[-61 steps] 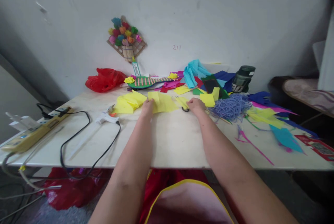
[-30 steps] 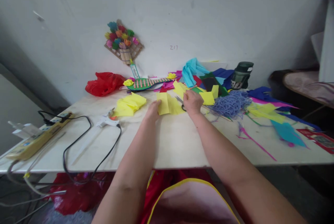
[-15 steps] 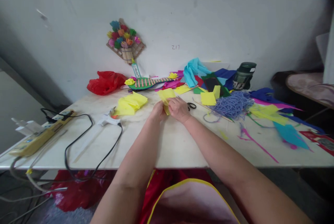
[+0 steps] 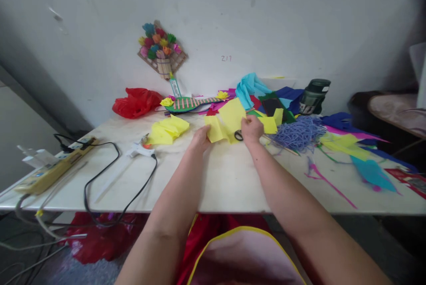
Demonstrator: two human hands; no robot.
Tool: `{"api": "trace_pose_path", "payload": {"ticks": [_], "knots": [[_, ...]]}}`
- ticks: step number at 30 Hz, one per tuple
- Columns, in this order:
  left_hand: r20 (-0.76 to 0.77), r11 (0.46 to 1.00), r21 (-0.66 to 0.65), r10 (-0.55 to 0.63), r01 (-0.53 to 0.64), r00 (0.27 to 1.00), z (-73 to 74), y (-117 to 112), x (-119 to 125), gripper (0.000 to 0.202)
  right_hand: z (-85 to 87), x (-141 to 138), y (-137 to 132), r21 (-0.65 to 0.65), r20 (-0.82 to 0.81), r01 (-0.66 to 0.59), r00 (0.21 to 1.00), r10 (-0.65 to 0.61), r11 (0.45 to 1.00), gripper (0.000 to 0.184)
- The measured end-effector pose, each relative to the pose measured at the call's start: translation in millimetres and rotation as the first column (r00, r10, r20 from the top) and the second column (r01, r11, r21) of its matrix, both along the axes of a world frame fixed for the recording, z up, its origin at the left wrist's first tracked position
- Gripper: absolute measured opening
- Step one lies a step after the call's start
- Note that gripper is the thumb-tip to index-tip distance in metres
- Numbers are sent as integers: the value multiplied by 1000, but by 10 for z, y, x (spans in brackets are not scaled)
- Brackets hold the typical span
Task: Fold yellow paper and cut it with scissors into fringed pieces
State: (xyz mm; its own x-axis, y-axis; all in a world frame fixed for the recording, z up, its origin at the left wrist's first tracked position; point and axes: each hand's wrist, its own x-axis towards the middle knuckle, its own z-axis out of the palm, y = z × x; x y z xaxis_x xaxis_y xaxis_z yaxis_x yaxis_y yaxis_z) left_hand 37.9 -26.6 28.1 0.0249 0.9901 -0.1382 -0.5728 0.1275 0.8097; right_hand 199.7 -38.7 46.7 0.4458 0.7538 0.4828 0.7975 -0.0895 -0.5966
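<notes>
A yellow paper sheet (image 4: 226,123) is held up off the white table (image 4: 216,174) in front of me. My left hand (image 4: 199,138) pinches its lower left edge. My right hand (image 4: 252,128) grips the sheet's right side, fingers closed. Black-handled scissors (image 4: 238,135) lie on the table just left of my right hand, partly under the sheet. More crumpled yellow paper (image 4: 166,130) lies to the left.
A glue gun (image 4: 138,150) with a black cord and a power strip (image 4: 49,169) sit at the left. Purple yarn (image 4: 297,132), coloured paper scraps, a dark green jar (image 4: 313,95) and a red bag (image 4: 136,101) crowd the back and right. A paper-flower craft (image 4: 161,50) leans on the wall.
Both hands were together folding the yellow paper half a second ago; now they have parted and the sheet is spread open and raised. My right hand moved right, beside the scissors.
</notes>
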Motion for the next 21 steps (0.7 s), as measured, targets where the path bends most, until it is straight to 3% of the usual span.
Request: {"api": "trace_pose_path", "payload": {"ticks": [2, 4, 8, 13, 16, 21], "knots": [[67, 999, -42, -27, 30, 997, 5, 9, -9, 17, 26, 123, 16, 58, 15, 66, 998, -67, 996, 29], [82, 998, -48, -42, 46, 996, 11, 9, -10, 17, 20, 169, 21, 137, 106, 26, 994, -41, 990, 27], [66, 999, -18, -48, 49, 997, 15, -11, 9, 17, -40, -3, -21, 145, 349, -229, 922, 167, 963, 26], [114, 996, 42, -84, 80, 990, 36, -51, 47, 18, -94, -332, -134, 106, 557, -513, 741, 376, 852, 23], [118, 994, 49, -107, 102, 987, 57, -60, 67, 19, -113, -402, -171, 88, 616, -587, 667, 419, 805, 22], [130, 989, 95, -127, 115, 983, 61, -46, 84, 17, -143, -430, -177, 70, 638, -637, 620, 457, 767, 20]]}}
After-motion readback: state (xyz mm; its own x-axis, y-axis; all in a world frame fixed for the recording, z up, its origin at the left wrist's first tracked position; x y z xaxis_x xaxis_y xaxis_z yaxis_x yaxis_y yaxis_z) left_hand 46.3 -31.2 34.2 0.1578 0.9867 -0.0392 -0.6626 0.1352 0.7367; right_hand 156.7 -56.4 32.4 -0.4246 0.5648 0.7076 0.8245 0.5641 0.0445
